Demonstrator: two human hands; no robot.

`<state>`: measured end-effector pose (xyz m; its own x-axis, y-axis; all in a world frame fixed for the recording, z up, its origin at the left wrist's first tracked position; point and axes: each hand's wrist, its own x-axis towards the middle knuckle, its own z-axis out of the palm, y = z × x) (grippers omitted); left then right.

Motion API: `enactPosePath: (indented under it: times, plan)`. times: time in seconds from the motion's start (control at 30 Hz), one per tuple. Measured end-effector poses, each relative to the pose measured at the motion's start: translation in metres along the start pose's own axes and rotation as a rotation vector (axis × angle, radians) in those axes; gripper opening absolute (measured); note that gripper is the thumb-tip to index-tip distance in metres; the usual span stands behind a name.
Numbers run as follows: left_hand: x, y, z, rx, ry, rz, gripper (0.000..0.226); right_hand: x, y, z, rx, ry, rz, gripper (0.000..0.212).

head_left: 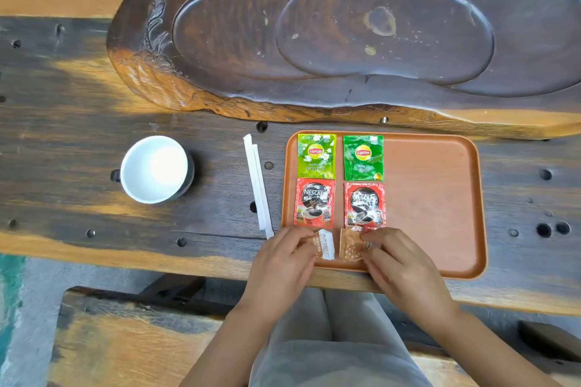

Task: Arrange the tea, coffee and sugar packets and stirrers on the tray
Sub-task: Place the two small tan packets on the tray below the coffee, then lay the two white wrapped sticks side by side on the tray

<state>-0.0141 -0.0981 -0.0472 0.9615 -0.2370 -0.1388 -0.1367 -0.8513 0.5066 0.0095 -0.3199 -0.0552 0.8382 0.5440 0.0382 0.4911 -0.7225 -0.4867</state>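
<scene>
The left hand (283, 256) pinches one sugar packet (323, 244) and the right hand (397, 256) pinches another sugar packet (350, 245), both at the near edge of the tray (434, 198). Beyond them lie two coffee packets (315, 203) and two tea packets (317, 155). Two wrapped stirrers (258, 185) lie on the counter (78, 122) just left of the tray, beside a white cup (154, 168)
</scene>
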Motion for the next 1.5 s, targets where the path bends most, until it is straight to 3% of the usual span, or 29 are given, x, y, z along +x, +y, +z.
enactPosePath:
  times: [0.17,0.3,0.47,1.3,1.4,1.5]
  plan:
    - [-0.007,0.001,-0.003,-0.007,0.019,0.008,0.013,-0.008,0.003,-0.002,-0.031,-0.051,0.02,0.017]
    - [-0.019,0.011,-0.002,0.005,0.028,0.004,0.029,-0.019,-0.007,-0.004,-0.034,-0.029,0.056,0.029]
    - [-0.028,0.021,0.011,0.07,-0.092,-0.014,0.047,-0.026,-0.016,0.011,-0.049,-0.09,0.071,0.04]
    - [-0.029,0.019,0.016,0.068,-0.085,0.049,0.04,-0.026,-0.026,0.007,-0.085,-0.102,0.082,0.031]
    - [-0.028,0.014,0.004,-0.025,0.001,0.017,0.04,-0.012,-0.028,-0.002,-0.027,-0.041,0.116,0.03]
    - [-0.016,-0.002,-0.018,-0.034,0.193,-0.167,0.037,0.023,-0.035,-0.008,0.02,0.04,0.156,0.031]
